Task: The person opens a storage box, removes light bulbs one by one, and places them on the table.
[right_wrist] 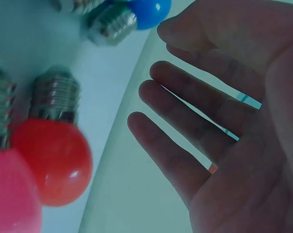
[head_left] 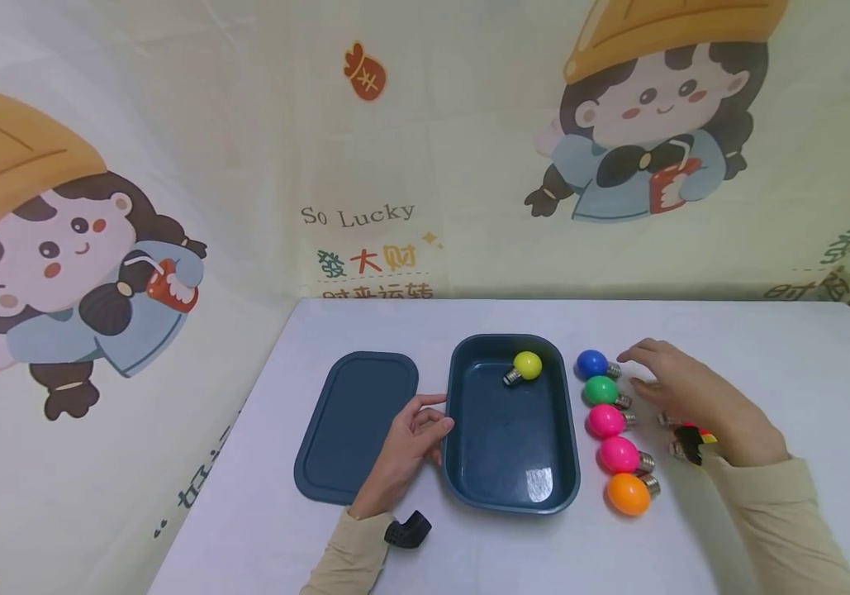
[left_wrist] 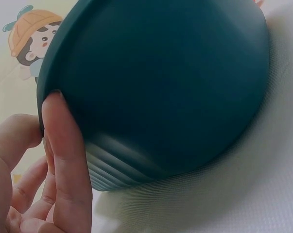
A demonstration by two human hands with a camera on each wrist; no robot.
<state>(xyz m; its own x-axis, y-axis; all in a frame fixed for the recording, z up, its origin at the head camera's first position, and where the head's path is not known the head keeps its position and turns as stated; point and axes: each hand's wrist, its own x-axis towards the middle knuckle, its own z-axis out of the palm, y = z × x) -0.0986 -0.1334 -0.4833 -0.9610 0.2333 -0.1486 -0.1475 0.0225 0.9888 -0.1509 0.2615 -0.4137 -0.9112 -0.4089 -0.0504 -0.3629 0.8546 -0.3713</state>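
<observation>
In the head view, my left hand [head_left: 411,442] is at the left side of a dark blue rectangular container [head_left: 448,463], pinching its rim. The left wrist view shows the thumb and fingers on either side of the container's edge [left_wrist: 59,53]. Inside the container lies a yellow light bulb [head_left: 527,365]. My right hand [head_left: 681,384] hovers with loosely bent, spread fingers beside a blue bulb [head_left: 591,364], fingertips close to its metal base. The right wrist view shows nothing in its palm [right_wrist: 233,160]. A red bulb [right_wrist: 56,162] is near it.
Right of the container, a green bulb [head_left: 600,389], two pink bulbs [head_left: 606,421] and an orange bulb [head_left: 629,493] line up below the blue one. More bulbs lie partly hidden under the right wrist. A flat dark lid [head_left: 358,421] lies left of the container.
</observation>
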